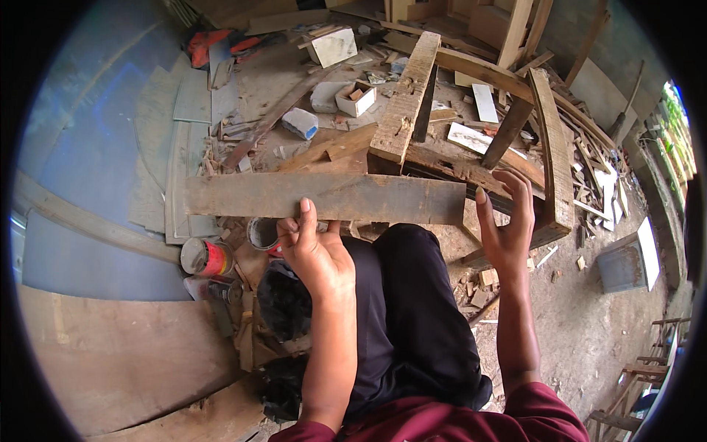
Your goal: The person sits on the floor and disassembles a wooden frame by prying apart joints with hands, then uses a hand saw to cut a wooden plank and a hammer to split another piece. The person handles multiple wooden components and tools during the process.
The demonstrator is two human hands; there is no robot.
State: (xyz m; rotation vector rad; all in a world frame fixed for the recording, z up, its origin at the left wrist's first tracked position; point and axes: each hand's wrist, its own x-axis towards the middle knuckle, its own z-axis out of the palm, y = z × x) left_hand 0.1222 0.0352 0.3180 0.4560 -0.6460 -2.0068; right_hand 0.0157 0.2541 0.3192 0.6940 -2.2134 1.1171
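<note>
A long, flat, grey-brown wooden board (383, 197) lies crosswise above my knees. My left hand (317, 254) grips its lower edge left of the middle, the thumb on the near face and the fingers partly hidden behind. Just past the board's right end, my right hand (509, 217) is raised with the thumb apart from the bent fingers and nothing between them. Beyond the board stands a rough wooden frame (407, 103) of thick beams joined by crosspieces. Its right beam (551, 147) is close to my right hand.
Paint cans (205, 258) stand to the left beside a plywood sheet (118, 361). A white box (356, 98) and broken blocks (300, 124) sit on the littered floor ahead. Scrap wood piles up at the far right, and a grey plastic bin (626, 261) stands nearer.
</note>
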